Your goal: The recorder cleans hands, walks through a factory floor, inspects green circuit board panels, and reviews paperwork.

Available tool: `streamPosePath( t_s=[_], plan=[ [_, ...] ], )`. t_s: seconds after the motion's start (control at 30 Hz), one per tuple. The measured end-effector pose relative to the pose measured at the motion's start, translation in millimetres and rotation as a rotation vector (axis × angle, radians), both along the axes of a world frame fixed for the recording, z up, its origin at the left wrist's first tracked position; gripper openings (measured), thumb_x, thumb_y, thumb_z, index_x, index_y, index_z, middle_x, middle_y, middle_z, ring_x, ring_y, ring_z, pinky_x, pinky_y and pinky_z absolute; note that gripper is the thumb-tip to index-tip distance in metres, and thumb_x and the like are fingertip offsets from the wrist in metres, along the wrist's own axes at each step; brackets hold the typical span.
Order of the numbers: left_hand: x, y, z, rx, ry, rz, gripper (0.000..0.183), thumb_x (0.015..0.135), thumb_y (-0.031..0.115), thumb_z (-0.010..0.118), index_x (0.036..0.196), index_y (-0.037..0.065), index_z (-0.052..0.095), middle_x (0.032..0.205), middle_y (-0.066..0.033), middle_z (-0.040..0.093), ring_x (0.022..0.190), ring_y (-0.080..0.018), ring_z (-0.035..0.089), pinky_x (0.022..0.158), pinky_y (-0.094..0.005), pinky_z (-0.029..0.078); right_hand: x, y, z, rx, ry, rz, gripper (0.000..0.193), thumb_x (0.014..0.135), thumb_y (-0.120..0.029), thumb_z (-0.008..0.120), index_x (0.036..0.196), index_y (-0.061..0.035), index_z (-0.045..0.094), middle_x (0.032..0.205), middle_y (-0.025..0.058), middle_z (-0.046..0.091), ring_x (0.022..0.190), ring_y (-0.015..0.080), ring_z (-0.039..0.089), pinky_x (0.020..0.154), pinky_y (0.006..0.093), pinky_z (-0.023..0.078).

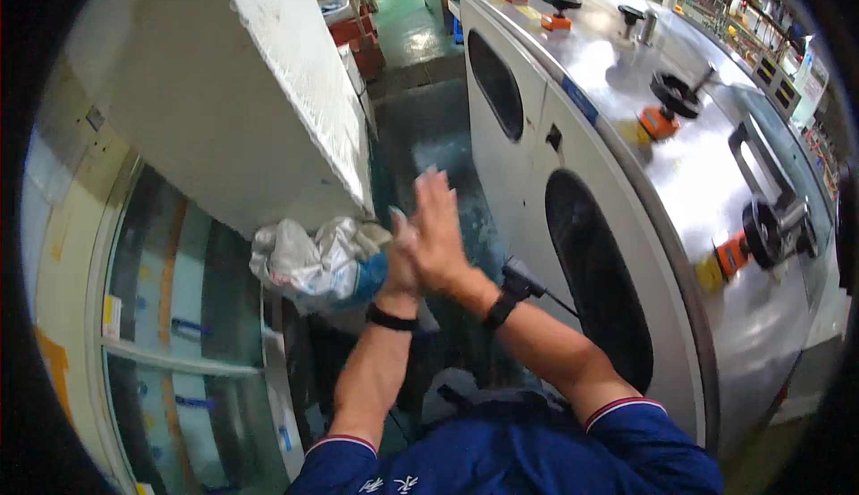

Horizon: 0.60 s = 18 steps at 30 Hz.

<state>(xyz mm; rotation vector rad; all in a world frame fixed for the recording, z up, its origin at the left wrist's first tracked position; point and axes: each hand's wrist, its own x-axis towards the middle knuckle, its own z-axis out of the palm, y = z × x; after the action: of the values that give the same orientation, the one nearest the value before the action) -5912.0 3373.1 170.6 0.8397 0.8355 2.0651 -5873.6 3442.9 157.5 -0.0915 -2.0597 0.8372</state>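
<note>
My left hand (402, 258) and my right hand (438, 237) are brought together palm against palm, in front of my body. The right hand's fingers stretch out straight and point away from me, slightly blurred. Much of the left hand is hidden behind the right one, but its visible fingers are extended too. Nothing shows between the palms. A black band circles each wrist, and a small black device (522, 278) with a cable sits by the right one. Just left of my hands, a crumpled whitish plastic bag (309, 253) covers a blue container (371, 276).
On the right stands a long white machine cabinet (523, 160) with dark oval openings and a shiny metal top carrying black handwheels (676, 94). A pale wall block (206, 84) and glass-panelled doors (170, 316) stand left. A narrow green walkway (407, 12) runs ahead between them.
</note>
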Motion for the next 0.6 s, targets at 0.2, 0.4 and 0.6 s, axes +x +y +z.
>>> streamPosePath(
  t_s=[0.2,0.4,0.6],
  plan=[
    [-108.9,81.7,-12.9,-0.136,0.432,0.219,0.066,0.103,0.045,0.021,0.149,-0.001,0.013,0.157,-0.0106,0.014,0.144,-0.0232,0.013,0.117,-0.0359,0.010,-92.4,65.7,2.7,-1.039,-0.092,0.249,0.082,0.096,-0.063,0.026,0.147,0.0013,0.023,0.153,0.0134,0.023,0.142,0.0227,0.019,0.115,0.0329,0.015],
    [-135.7,145.4,-7.0,-0.102,1.178,0.559,0.061,0.102,0.035,0.025,0.144,-0.009,0.024,0.153,-0.0219,0.022,0.143,-0.0354,0.017,0.116,-0.0371,0.013,-149.7,194.3,42.1,-1.355,0.138,0.572,0.104,0.085,-0.078,0.019,0.147,0.0049,0.014,0.155,0.0178,0.019,0.143,0.0275,0.020,0.116,0.0389,0.018],
    [-260.6,225.4,-14.3,-0.393,1.117,0.623,0.065,0.093,0.032,0.045,0.137,-0.014,0.032,0.145,-0.0330,0.028,0.139,-0.0451,0.023,0.113,-0.0528,0.017,-223.4,229.3,30.5,-1.475,0.051,0.846,0.100,0.087,-0.077,0.017,0.148,0.0023,0.018,0.153,0.0124,0.026,0.141,0.0259,0.026,0.116,0.0383,0.018]
  ],
)
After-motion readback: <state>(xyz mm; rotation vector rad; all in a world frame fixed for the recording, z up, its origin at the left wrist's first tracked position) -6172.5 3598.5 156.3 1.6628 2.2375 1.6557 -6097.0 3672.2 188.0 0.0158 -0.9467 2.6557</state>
